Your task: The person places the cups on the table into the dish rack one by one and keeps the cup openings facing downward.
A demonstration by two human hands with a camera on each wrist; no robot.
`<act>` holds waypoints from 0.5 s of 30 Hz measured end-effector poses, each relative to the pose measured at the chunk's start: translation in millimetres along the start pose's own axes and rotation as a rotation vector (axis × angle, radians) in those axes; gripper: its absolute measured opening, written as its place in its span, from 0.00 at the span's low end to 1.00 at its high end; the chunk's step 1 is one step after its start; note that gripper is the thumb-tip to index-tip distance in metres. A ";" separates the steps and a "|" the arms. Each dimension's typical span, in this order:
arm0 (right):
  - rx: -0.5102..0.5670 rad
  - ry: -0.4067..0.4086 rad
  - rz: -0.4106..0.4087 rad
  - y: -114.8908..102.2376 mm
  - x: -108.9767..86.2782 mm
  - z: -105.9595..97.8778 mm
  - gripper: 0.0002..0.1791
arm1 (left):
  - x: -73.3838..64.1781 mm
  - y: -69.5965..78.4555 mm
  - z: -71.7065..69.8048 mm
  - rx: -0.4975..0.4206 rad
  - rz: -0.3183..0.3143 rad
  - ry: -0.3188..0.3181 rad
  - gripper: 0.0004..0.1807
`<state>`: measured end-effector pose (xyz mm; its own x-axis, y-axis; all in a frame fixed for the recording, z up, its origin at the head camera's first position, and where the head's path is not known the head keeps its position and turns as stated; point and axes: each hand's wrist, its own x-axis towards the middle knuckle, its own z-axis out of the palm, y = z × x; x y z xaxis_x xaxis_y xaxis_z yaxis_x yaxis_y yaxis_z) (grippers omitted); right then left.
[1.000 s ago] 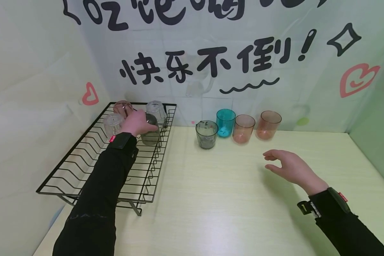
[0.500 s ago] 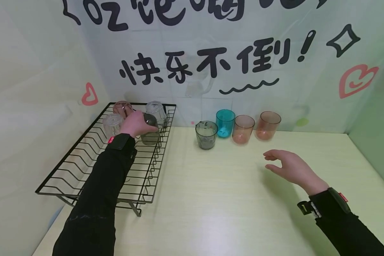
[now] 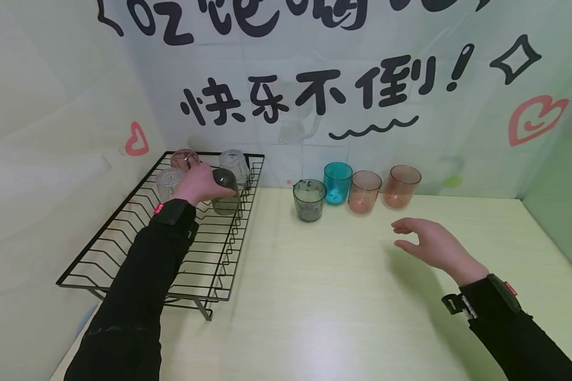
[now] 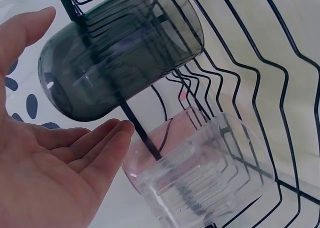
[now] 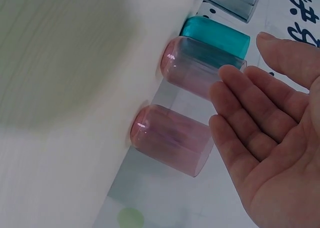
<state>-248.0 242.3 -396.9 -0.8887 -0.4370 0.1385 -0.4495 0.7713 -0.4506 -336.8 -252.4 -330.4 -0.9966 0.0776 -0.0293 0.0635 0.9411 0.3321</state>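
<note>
My left hand [image 3: 199, 184] is at the far end of a black wire rack [image 3: 190, 288], beside an upside-down dark grey glass [image 3: 226, 205]. In the left wrist view its thumb and fairly straight fingers stand around the base of that glass, with gaps visible; whether a fingertip touches is unclear. A pink glass [image 3: 183, 159] and two clear glasses, one at the left [image 3: 168, 182] and one at the back [image 3: 235, 164], also stand on the rack. My right hand [image 3: 436, 246] hovers above the table with loosely bent fingers, holding nothing, nearest to two pink tumblers [image 5: 172, 140].
Along the back of the table [image 3: 314, 296] stand a grey glass [image 3: 309, 201], a teal tumbler [image 3: 337, 184] and the two pink tumblers, all upright. A printed backdrop [image 3: 286, 132] rises behind them. Side panels bound the table at left and right.
My left hand and forearm have shifted slightly to the left, while the dark grey glass stays on the rack. The right hand has barely moved.
</note>
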 end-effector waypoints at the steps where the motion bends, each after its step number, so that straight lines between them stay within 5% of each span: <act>1: -0.001 0.002 0.000 -0.3 0.5 -0.4 0.21 | -0.8 -0.1 -1.1 0.004 0.001 0.003 0.35; 6: -0.014 0.007 0.005 -0.1 2.1 -1.9 0.20 | -5.9 0.8 -5.8 0.026 0.003 0.013 0.27; 15: -0.032 0.016 -0.001 1.8 4.4 -4.8 0.20 | -13.3 2.4 -13.7 0.024 0.006 -0.007 0.29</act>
<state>-253.1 244.0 -392.9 -0.8893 -0.4308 0.1533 -0.4532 0.7854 -0.4216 -324.1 -255.6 -316.3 -0.9958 0.0852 -0.0344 0.0704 0.9482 0.3099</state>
